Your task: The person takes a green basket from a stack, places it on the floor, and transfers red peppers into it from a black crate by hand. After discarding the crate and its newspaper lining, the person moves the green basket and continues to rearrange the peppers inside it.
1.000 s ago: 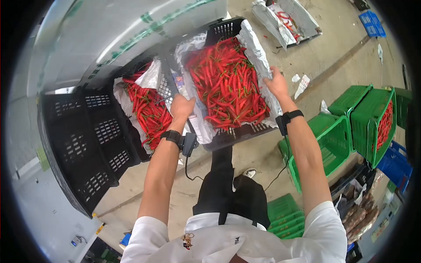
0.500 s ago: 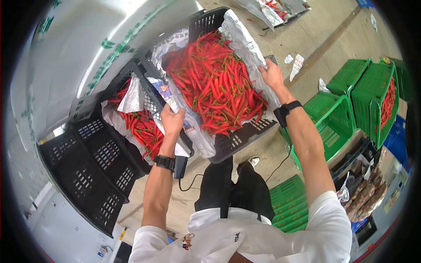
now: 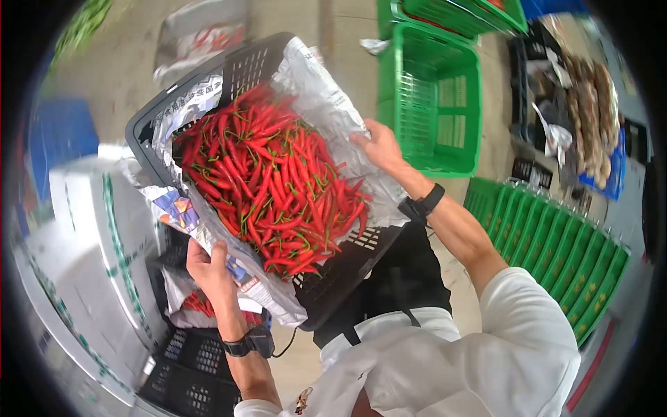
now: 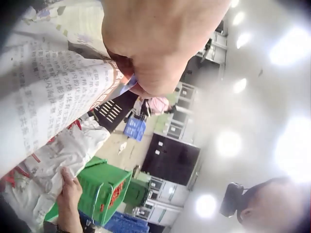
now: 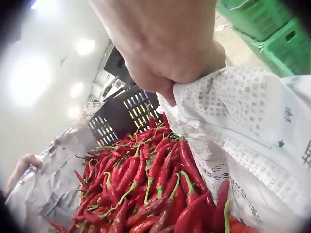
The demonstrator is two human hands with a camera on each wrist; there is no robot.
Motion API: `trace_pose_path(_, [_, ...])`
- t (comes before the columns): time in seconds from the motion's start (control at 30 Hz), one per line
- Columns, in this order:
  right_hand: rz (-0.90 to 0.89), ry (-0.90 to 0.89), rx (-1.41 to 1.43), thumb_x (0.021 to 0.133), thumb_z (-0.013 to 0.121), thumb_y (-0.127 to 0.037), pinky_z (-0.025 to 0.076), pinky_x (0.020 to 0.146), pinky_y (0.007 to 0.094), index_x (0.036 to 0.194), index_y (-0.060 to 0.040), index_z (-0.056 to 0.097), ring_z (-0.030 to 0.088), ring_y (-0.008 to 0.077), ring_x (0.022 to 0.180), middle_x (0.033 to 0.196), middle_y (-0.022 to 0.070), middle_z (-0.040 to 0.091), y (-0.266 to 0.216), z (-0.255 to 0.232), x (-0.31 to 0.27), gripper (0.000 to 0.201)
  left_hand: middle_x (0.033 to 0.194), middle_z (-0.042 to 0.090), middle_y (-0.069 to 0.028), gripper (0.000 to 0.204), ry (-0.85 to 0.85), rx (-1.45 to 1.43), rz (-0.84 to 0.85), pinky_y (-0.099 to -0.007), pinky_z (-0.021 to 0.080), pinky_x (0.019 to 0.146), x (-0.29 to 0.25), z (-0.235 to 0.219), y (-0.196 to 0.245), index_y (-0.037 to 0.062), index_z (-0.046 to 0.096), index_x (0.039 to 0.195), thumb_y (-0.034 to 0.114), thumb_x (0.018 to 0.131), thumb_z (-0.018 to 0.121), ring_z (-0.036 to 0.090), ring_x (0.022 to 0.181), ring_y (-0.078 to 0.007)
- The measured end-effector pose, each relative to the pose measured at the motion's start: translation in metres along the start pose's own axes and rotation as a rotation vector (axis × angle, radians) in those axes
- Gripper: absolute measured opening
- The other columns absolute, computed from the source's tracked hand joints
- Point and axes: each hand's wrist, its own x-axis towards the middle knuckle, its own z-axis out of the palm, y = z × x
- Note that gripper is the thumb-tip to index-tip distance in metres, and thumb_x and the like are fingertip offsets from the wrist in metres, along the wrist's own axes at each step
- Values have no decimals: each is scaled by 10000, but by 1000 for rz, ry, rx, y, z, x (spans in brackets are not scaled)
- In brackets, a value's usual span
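Black crate: a perforated black plastic crate [image 3: 347, 260] lined with printed newspaper [image 3: 319, 97], carried tilted in front of the person's body, between the two hands.
Chillies: a heap of long red chilli peppers with green stems [image 3: 271, 181] fills the lined crate; the right wrist view shows them piled against the paper – stems pointing every way.
Left hand: the left hand [image 3: 207, 267] grips the crate's near left edge through the newspaper, fingers curled round the paper-covered rim; the left wrist view shows the palm pressed on printed sheet.
Right hand: the right hand [image 3: 379, 146] clutches the crate's right side, fingers closed over the newspaper that folds across the rim; in the right wrist view [image 5: 170, 43] it pinches the paper's edge just above the chillies.
Green basket: an open green plastic basket [image 3: 431, 97] stands on the concrete floor beyond the right hand – apart from the crate.
Green stack: a row of nested green plastic baskets [image 3: 556, 243] lies to the right of the right forearm.
Lower crates: more black plastic crates [image 3: 187, 354] sit below the left wrist, with some red chillies and paper showing in one.
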Motion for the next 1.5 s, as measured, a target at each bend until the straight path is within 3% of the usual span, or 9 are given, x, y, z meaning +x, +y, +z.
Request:
trace_pose_path(0.03, [-79, 26, 21, 794, 678, -298, 457, 704, 438, 988, -26, 628, 601, 376, 760, 819, 215, 631, -24, 61, -26, 338, 879, 612, -10, 199, 33, -42, 117, -208, 422, 683, -7, -66, -39, -9, 595, 992, -45, 805, 537, 536, 730, -59])
trace_pose_path(0.6, [-14, 215, 400, 906, 528, -407, 423, 947, 380, 1301, -90, 512, 560, 346, 1125, 1194, 204, 602, 27, 155, -19, 507, 685, 543, 55, 122, -33, 163, 376, -164, 311, 510, -66, -32, -11, 45, 534, 793, -71, 773, 566, 442, 559, 5])
trace_pose_path(0.77, [89, 78, 652, 908, 563, -437, 323, 1068, 345, 1368, 35, 409, 437, 279, 1284, 1382, 188, 469, 19, 154, -27, 677, 648, 476, 74, 202, -56, 156, 448, -162, 301, 503, -90, -27, -13, 69, 493, 742, -25, 764, 670, 403, 559, 14])
trace_pose_path(1.0, [38, -97, 783, 911, 584, -395, 345, 1041, 323, 1365, 38, 416, 465, 238, 1246, 1337, 180, 508, 57, 165, 7, 649, 650, 504, 40, 286, -92, 287, 475, -167, 328, 494, -105, 27, -8, 75, 456, 748, 25, 758, 737, 435, 539, -7])
trace_pose_path(1.2, [43, 42, 711, 824, 660, -375, 383, 1027, 367, 1357, -93, 478, 488, 309, 1239, 1315, 205, 527, 29, 126, -4, 630, 672, 544, 10, 208, -62, 180, 465, -173, 396, 529, -82, 51, 19, 49, 485, 780, -19, 788, 681, 501, 558, -32])
trace_pose_path(1.27, [-131, 488, 442, 791, 689, -320, 399, 1010, 378, 1321, -80, 504, 518, 336, 1184, 1264, 209, 555, 11, 113, -10, 611, 669, 531, 22, 205, -48, 209, 450, -170, 376, 523, -75, 56, 26, 50, 489, 783, -15, 789, 683, 480, 556, -23])
trace_pose_path(1.33, [-282, 584, 400, 752, 723, -310, 406, 1002, 370, 1300, -69, 506, 525, 349, 1154, 1267, 205, 538, -33, 100, -26, 636, 662, 516, 33, 202, -85, 237, 435, -166, 352, 519, -68, 59, 34, 53, 489, 783, -8, 794, 682, 454, 552, -13])
trace_pose_path(1.4, [-551, 312, 503, 723, 752, -328, 409, 997, 434, 1337, -79, 458, 449, 362, 1234, 1356, 190, 451, -87, 92, -46, 725, 653, 499, 42, 211, -95, 291, 464, -158, 328, 515, -63, 65, 38, 58, 483, 775, 6, 797, 687, 430, 547, -5])
trace_pose_path(1.5, [-579, 220, 400, 678, 788, -336, 415, 968, 518, 1365, -160, 430, 359, 377, 1291, 1424, 166, 355, -138, 120, -70, 794, 646, 498, 40, 241, -111, 335, 387, -154, 331, 512, -55, 74, 48, 62, 464, 755, -2, 789, 693, 432, 545, -6])
